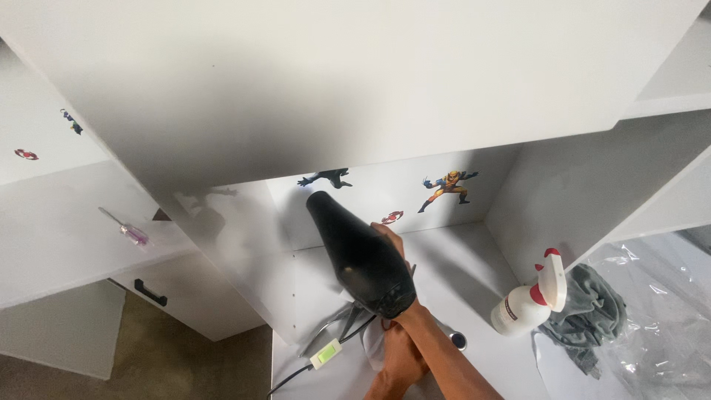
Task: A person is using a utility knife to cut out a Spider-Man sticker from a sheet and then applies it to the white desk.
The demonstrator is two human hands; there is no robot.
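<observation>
Here, the right hand (391, 244) is wrapped tight around a black plastic hair dryer (359, 255), its nozzle aimed up at the white shelf's back wall (415, 194) with its cartoon stickers. The left hand (400, 355), below it, presses on a white cloth (374, 348); whether its grip is closed I cannot tell. A white spray bottle with red trigger (529, 300) stands beside a grey rag (592, 311).

A black hair dryer (361, 255) sits at the centre of the frame, gripped at its handle, its long barrel tilted up and to the left so the nozzle points toward the sticker-decorated back panel. Its dark cord trails down toward the lower left, carrying a small green-and-white inline switch (326, 353).
</observation>
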